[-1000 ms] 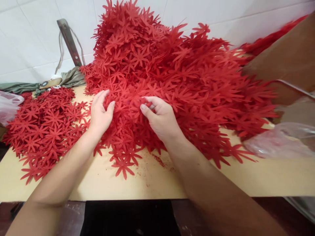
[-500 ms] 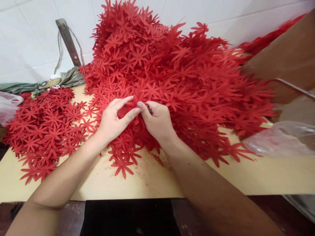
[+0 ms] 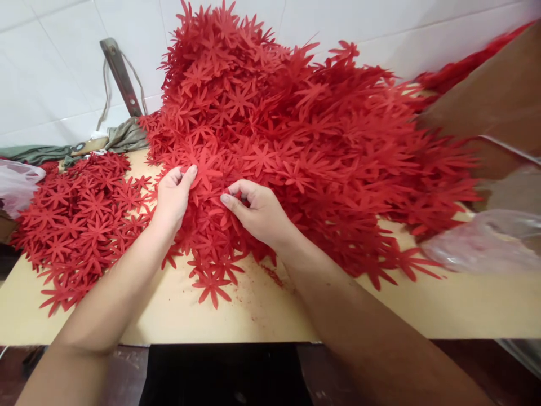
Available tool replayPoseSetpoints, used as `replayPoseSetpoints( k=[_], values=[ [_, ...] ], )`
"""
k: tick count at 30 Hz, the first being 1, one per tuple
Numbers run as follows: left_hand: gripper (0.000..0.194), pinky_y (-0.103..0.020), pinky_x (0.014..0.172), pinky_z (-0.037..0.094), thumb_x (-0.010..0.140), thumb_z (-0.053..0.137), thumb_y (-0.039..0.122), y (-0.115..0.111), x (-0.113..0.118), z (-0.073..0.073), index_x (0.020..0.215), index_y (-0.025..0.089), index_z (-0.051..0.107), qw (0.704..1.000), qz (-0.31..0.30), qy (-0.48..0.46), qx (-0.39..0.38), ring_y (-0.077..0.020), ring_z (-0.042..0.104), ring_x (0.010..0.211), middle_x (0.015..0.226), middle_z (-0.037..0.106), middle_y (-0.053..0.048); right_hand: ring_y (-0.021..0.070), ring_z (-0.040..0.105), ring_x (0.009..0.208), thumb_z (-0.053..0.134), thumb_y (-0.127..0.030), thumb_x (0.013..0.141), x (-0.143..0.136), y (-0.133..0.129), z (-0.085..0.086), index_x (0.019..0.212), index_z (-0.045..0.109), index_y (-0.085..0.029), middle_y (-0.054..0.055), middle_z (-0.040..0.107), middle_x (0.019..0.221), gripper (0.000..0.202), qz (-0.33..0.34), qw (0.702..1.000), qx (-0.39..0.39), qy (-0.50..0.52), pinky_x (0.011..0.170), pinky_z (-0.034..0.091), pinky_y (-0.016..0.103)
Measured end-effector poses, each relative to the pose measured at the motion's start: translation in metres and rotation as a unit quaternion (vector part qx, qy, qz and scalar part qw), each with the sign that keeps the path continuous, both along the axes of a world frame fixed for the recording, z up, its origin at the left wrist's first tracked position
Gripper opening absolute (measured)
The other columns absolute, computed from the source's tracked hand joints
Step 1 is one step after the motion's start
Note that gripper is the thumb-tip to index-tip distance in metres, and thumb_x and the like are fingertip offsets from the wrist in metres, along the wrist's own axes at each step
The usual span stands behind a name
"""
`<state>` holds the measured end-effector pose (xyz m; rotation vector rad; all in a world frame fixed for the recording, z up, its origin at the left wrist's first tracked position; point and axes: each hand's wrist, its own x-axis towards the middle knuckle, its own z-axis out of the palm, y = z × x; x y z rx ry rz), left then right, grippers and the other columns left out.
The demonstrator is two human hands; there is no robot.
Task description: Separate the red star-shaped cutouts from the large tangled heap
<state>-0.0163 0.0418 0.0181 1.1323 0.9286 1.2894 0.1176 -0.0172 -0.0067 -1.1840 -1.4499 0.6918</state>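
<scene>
A large heap of red flower-shaped pieces (image 3: 262,113) covers the middle of the pale table. My left hand (image 3: 175,189) pinches the edge of one red flower piece (image 3: 205,168) between thumb and fingers, with its petals spread out to the right. My right hand (image 3: 247,206) is closed in a pinch just to the right and lower, against the heap. Whatever lies between its fingertips is too small to make out. The two hands are apart.
A smaller pile of red flowers (image 3: 80,225) lies at the left, beside a clear plastic bag (image 3: 19,186). Another plastic bag (image 3: 486,239) and brown cardboard (image 3: 499,101) are at the right. A metal strip (image 3: 120,76) leans on the tiled wall. Red crumbs dot the table (image 3: 190,321).
My hands have moved apart. The left has shifted left and closed from spread fingers onto a flower piece, while the right has moved slightly left and down.
</scene>
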Motion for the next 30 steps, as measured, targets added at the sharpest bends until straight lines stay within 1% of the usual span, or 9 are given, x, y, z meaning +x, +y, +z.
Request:
replayPoseSetpoints(
  k=[5,9,13,17,20,22,26,28,30],
  values=[
    [0.032,-0.018,0.053,0.038,0.084,0.061,0.019,-0.002,0.013,0.004,0.055,0.015,0.048,0.999,-0.018,0.032,0.017,-0.0046,0.04,0.044,0.047,0.048,0.007,0.0071,0.03,0.048,0.053,-0.019,0.08,0.006,0.001,0.006,0.066,0.047,-0.02,-0.006,0.038,0.055,0.015,-0.069,0.996,-0.034,0.035,0.051,0.03,0.025],
    [0.035,-0.018,0.049,0.032,0.085,0.061,0.022,0.001,0.029,-0.002,0.054,0.016,0.044,0.996,-0.034,0.076,0.044,-0.0039,0.035,0.044,0.047,0.043,0.008,0.0085,0.038,0.052,0.055,-0.017,0.079,0.013,0.005,0.004,0.067,0.049,-0.019,-0.005,0.045,0.058,0.013,-0.104,0.992,-0.035,0.063,0.058,0.036,0.027],
    [0.024,-0.016,0.056,0.039,0.081,0.063,0.016,0.005,0.038,-0.005,0.063,0.016,0.048,0.99,-0.082,0.082,0.079,-0.0038,0.046,0.052,0.056,0.052,0.006,0.0108,0.048,0.06,0.057,-0.021,0.078,0.02,0.01,0.0,0.076,0.054,-0.019,-0.002,0.055,0.066,0.004,-0.084,0.99,-0.024,0.113,0.064,0.041,0.028],
    [0.021,-0.016,0.058,0.042,0.07,0.068,0.005,0.008,0.034,-0.005,0.075,0.017,0.051,0.987,-0.091,0.092,0.096,-0.0038,0.049,0.056,0.063,0.054,0.007,0.0102,0.05,0.062,0.06,-0.021,0.075,0.02,0.011,-0.002,0.077,0.055,-0.018,-0.002,0.055,0.068,0.006,-0.08,0.99,-0.014,0.115,0.064,0.043,0.027],
    [0.019,-0.019,0.068,0.046,0.07,0.068,0.012,0.012,0.025,-0.005,0.084,0.017,0.057,0.98,-0.087,0.127,0.126,-0.007,0.057,0.069,0.079,0.063,0.002,0.0089,0.048,0.061,0.061,-0.022,0.075,0.018,0.009,-0.003,0.077,0.056,-0.018,-0.003,0.052,0.066,0.007,-0.07,0.994,-0.006,0.089,0.063,0.043,0.026],
    [0.02,-0.022,0.073,0.047,0.07,0.071,0.02,0.015,0.02,-0.005,0.087,0.017,0.059,0.975,-0.065,0.152,0.149,-0.0099,0.06,0.076,0.084,0.066,0.0,0.0085,0.048,0.062,0.063,-0.023,0.074,0.016,0.008,-0.004,0.079,0.058,-0.017,-0.003,0.053,0.067,0.009,-0.071,0.994,-0.001,0.082,0.064,0.043,0.026],
    [0.02,-0.023,0.069,0.045,0.068,0.075,0.027,0.018,0.014,-0.002,0.078,0.017,0.06,0.979,-0.024,0.151,0.132,-0.0091,0.055,0.066,0.071,0.061,0.002,0.0091,0.051,0.063,0.068,-0.029,0.071,0.016,0.005,-0.005,0.085,0.06,-0.018,-0.002,0.058,0.07,0.02,-0.035,0.992,-0.017,0.119,0.064,0.045,0.027],
    [0.021,-0.022,0.062,0.042,0.072,0.073,0.028,0.018,0.014,0.0,0.069,0.017,0.056,0.984,-0.032,0.135,0.107,-0.0068,0.049,0.057,0.063,0.055,0.004,0.0095,0.051,0.062,0.071,-0.034,0.069,0.015,0.004,-0.004,0.087,0.061,-0.018,-0.002,0.06,0.07,0.026,0.001,0.989,-0.037,0.141,0.062,0.044,0.026],
    [0.029,-0.021,0.056,0.038,0.076,0.07,0.033,0.018,0.014,0.002,0.062,0.017,0.05,0.985,-0.043,0.134,0.102,-0.0052,0.041,0.05,0.054,0.047,0.006,0.0092,0.05,0.061,0.072,-0.038,0.068,0.015,0.004,-0.003,0.086,0.062,-0.017,-0.002,0.059,0.069,0.029,0.026,0.988,-0.053,0.141,0.06,0.043,0.026]
  ],
)
